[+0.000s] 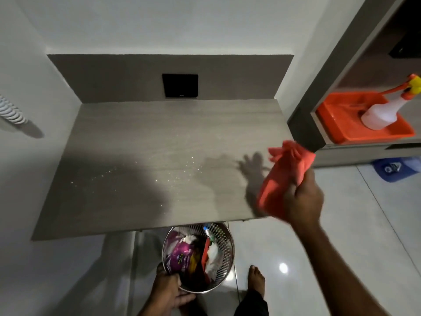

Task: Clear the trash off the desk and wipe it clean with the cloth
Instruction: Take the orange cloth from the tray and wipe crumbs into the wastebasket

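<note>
The grey wood-grain desk (173,133) fills the middle of the view, with small pale crumbs (159,172) scattered across its near half. My right hand (303,201) is shut on a bunched orange-red cloth (282,176), held in the air over the desk's right front corner. Below the desk's front edge, on the floor, stands a metal mesh bin (225,249) holding wrappers and crumpled paper. My left hand (168,293) grips the bin's near rim.
A shelf unit at the right holds an orange tray (341,131) with a white spray bottle (382,112) in it. A black wall plate (180,85) sits on the desk's back panel. A bare foot (256,279) rests on the glossy tiles beside the bin.
</note>
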Demonstrator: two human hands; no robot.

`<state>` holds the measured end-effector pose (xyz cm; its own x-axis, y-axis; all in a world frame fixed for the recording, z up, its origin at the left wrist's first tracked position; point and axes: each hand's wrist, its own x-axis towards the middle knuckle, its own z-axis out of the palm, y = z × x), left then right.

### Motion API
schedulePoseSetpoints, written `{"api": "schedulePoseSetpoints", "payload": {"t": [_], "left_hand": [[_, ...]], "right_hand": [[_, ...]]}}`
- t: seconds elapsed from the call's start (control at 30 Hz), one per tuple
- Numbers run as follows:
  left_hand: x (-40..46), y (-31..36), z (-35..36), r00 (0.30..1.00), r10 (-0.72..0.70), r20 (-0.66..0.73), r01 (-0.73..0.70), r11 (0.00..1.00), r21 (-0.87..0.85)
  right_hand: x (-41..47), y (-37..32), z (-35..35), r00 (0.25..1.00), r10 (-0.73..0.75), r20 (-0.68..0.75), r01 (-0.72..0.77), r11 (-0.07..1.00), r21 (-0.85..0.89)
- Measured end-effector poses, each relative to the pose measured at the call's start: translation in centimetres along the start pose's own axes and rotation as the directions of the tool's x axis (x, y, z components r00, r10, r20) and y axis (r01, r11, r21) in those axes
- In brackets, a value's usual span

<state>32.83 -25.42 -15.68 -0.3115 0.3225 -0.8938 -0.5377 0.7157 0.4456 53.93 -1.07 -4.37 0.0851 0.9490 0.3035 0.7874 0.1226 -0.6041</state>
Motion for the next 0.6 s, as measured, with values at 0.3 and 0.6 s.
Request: {"api": "schedulePoseSetpoints", "payload": {"t": [0.3, 0.6], "left_hand": [[0.9, 0.7, 8.0, 0.992, -0.014, 0.123, -0.003, 0.991, 0.134], [0.8, 0.9, 15.7, 0.964, -0.102, 0.245, 0.031, 0.960, 0.277]], "right_hand": [[9.1, 8.2, 4.5, 0.872, 0.010, 0.490, 0.265, 0.831, -0.489], [1.7, 6.5, 2.6, 0.866, -0.074, 0.494, 0.240, 0.929, -0.281]]}}
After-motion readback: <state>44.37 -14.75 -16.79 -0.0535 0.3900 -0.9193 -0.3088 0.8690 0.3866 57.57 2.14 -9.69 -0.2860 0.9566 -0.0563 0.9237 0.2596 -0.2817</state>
